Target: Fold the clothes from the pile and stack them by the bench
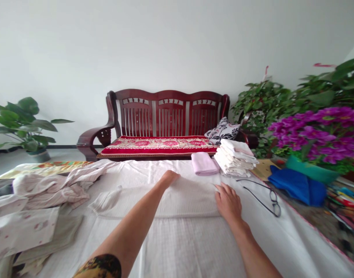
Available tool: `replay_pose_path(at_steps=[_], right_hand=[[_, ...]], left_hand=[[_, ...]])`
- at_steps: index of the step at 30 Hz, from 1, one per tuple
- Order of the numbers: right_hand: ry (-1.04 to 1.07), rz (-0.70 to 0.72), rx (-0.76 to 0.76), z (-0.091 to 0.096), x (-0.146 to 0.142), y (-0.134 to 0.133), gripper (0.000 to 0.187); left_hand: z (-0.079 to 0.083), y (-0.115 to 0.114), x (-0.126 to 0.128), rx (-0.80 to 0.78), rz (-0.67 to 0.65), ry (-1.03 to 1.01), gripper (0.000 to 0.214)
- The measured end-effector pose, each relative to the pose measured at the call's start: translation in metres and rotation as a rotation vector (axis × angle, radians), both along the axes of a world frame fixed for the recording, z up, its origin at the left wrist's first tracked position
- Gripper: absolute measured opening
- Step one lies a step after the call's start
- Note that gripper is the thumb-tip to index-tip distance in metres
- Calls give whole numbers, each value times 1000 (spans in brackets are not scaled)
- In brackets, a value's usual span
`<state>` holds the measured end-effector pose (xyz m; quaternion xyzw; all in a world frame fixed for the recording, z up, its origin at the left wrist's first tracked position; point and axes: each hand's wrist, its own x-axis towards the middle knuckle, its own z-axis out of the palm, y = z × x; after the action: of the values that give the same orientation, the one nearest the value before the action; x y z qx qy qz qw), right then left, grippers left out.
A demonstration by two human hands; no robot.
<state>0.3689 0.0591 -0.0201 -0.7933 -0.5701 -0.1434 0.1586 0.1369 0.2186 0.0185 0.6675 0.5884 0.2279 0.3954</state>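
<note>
A pale, finely checked cloth (182, 199) lies folded flat in the middle of the white-covered table (284, 235). My left hand (169, 178) reaches across to the cloth's far edge; its fingers are bent down onto the fabric and mostly hidden. My right hand (228, 200) rests palm down on the cloth's right end, fingers stretched out flat. Just beyond the hands lie a small folded pink cloth (204, 163) and a stack of folded white cloths (236, 157).
Unfolded pale clothes (41, 197) are heaped at the left of the table. Black-rimmed glasses (268, 197) lie right of my right hand, near a blue cloth (297, 187) and purple flowers (318, 129). A red wooden bench (162, 123) stands behind, a potted plant (26, 125) at far left.
</note>
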Motion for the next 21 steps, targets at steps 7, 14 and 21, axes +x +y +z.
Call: replay_pose_path(at_steps=[7,14,21], right_hand=[[-17,-21,-34,3,-2,-2,39],[-12,-17,-37,0,3,-2,39],[71,34,22,-4,8,1,38]], left_hand=[[-11,-7,3,43,87,241,22],[-17,-27,3,366,85,395,27],[-30,-37,-25,716,-403,457,33]])
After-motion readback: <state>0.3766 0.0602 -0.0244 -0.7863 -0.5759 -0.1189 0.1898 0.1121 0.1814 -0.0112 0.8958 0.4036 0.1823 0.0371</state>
